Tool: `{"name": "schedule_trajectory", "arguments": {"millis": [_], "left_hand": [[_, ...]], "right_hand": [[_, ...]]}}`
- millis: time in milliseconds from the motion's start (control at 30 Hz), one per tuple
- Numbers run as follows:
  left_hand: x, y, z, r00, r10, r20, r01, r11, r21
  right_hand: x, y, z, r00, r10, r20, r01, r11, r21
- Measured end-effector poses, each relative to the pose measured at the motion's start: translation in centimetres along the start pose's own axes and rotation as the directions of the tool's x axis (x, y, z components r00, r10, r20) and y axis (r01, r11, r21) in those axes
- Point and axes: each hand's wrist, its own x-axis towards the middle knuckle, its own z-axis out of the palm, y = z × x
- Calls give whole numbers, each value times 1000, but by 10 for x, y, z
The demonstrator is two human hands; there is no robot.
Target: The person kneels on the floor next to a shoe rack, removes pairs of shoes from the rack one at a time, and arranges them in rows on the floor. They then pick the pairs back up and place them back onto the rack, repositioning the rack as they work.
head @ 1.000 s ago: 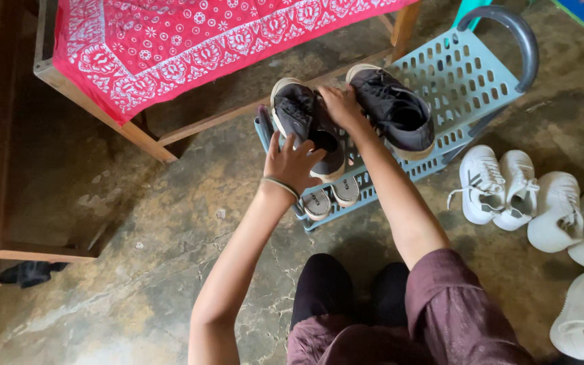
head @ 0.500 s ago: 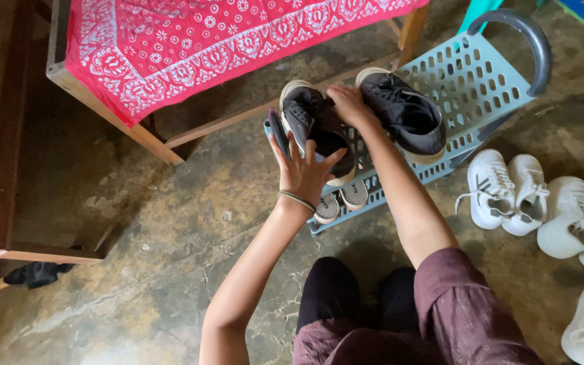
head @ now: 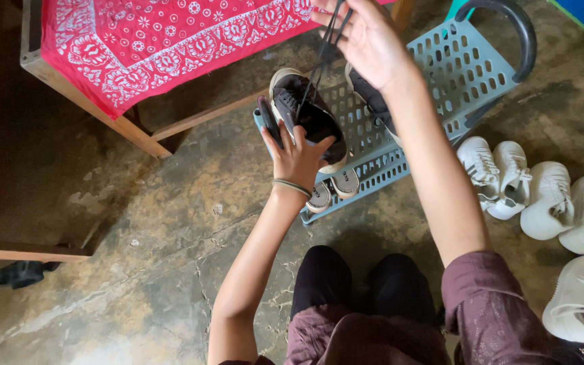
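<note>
Shoelace [head: 319,61] in right hand [head: 366,37] fingers

Two bare arms reach out, one hand low and one hand high.

The left hand [head: 299,154] is stretched forward with its fingers wrapped in a grip, a thin band on its wrist. The right hand [head: 366,37] is lifted far up, palm showing, fingers bent and pinching.

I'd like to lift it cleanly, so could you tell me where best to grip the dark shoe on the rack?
Probably around the heel of the dark shoe, from the near side: the left hand already cups it there, while the right hand pulls the lace upward.
</note>
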Motion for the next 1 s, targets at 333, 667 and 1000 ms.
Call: {"name": "schedule_trajectory", "arguments": {"millis": [333,667,1000], "left_hand": [[0,-3,11,1000,8,-1,-8,998,-57],[8,5,-38,998,46,54,-44,999,-27],[-9,162,-83,965,216,-148,-261,784,-563]], "right_hand": [[-46,100,7,957,9,-289,-163,840,-517],[-87,71,41,996,87,-22,-2,-225,-974],[-273,-40,-77,829,-558,-32,-22,24,-999]]}}
